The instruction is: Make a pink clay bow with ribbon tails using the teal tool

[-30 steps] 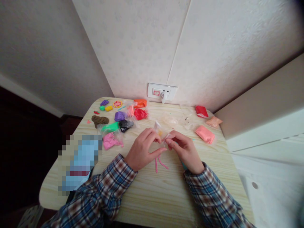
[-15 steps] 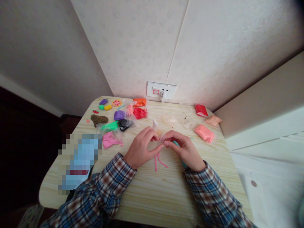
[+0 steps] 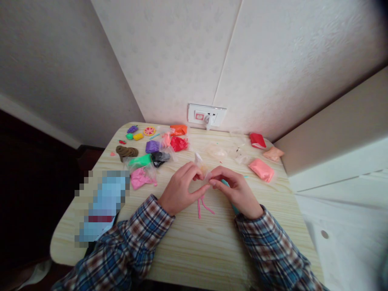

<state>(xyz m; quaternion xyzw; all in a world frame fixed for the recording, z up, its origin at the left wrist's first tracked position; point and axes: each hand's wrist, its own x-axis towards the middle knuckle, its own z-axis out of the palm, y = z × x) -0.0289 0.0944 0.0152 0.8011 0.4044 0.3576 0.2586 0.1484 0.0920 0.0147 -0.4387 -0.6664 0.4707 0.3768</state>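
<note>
Left hand (image 3: 182, 189) and right hand (image 3: 238, 190) meet, pinching a clear plastic bag (image 3: 207, 176) above a wood-grain table (image 3: 206, 250) beside a wallpapered wall (image 3: 169, 60).

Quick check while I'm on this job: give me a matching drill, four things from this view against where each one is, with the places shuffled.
Things
1. brown coil
2. wall socket
3. clear plastic with a yellowish patch
4. pink strands

Places
A. between the left hand and the right hand, at the fingertips
B. lying on the table, just on the near side of the hands
C. toward the table's left end, beside the green packet
D. above the table's far edge

Pairs: 1-C, 2-D, 3-A, 4-B
</note>
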